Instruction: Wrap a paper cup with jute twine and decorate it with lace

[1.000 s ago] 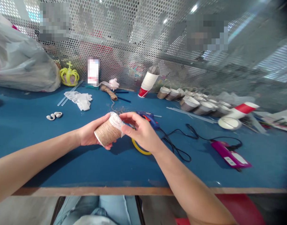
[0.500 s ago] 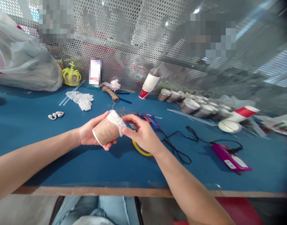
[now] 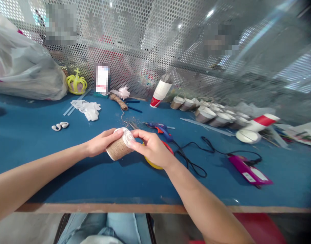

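Note:
A paper cup wrapped in brown twine (image 3: pixel 119 149), with white lace round its rim end, lies tilted on its side between my hands above the blue table. My left hand (image 3: pixel 102 141) is closed round its left side, thumb on top near the lace. The fingers and thumb of my right hand (image 3: pixel 150 147) pinch the lace-covered end. Just beyond the cup is a blue glue gun (image 3: pixel 159 128). Scissors with a yellow and red handle (image 3: pixel 153 164) lie partly hidden under my right hand. A twine bundle (image 3: pixel 118 101) trails a strand toward the cup.
Behind stand a yellow crown-shaped piece (image 3: pixel 76 82), a phone (image 3: pixel 102 79), stacked paper cups (image 3: pixel 161 91) and several wrapped small buckets (image 3: pixel 205 114). White lace (image 3: pixel 88 109) and earbuds (image 3: pixel 60 126) lie left. A black cord (image 3: pixel 193 166) runs to a purple power strip (image 3: pixel 249 170) at right.
The wrapped cup has turned and shifted slightly toward me and to the right. My left thumb now lies over its top, and my right fingers stay at the lace.

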The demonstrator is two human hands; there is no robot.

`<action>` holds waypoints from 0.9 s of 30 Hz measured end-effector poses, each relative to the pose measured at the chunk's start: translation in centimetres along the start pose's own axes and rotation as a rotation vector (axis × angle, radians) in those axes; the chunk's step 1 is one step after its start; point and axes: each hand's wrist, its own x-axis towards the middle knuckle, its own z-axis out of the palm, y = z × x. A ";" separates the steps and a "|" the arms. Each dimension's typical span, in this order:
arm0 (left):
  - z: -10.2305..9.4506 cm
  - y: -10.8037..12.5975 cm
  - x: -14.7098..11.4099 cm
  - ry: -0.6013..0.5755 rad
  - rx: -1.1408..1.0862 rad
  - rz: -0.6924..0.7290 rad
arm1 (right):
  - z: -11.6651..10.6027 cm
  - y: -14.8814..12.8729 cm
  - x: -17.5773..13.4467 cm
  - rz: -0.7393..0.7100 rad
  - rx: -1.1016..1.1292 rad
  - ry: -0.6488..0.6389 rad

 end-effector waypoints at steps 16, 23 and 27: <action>0.0 1.3 -1.2 0.204 0.615 0.556 | 0.2 1.5 0.7 -0.020 -0.193 0.221; -0.4 1.2 -1.1 0.317 0.689 0.544 | 0.1 1.4 0.6 -0.090 -0.162 0.253; -0.8 0.6 -0.2 0.329 0.498 0.423 | 0.4 1.2 0.4 -0.106 -0.087 0.236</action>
